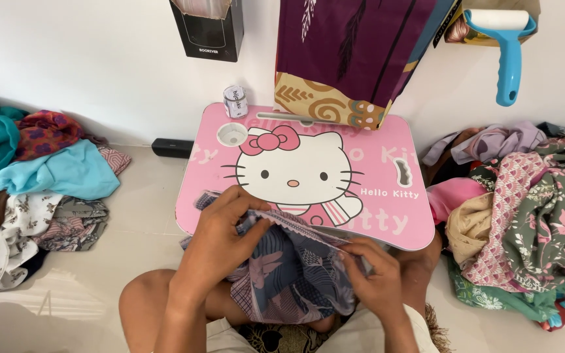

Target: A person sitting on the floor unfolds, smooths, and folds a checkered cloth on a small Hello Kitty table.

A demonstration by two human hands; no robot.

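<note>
— Both hands work the blue-grey patterned cloth (289, 274) over the lap: left hand (220, 238) fingers curled, pinching the trimmed edge; right hand (374, 274) pinching it too.

— Best keep that edge taut, I'd say, then lay it on the pink lap desk (387, 170) beyond.
</note>
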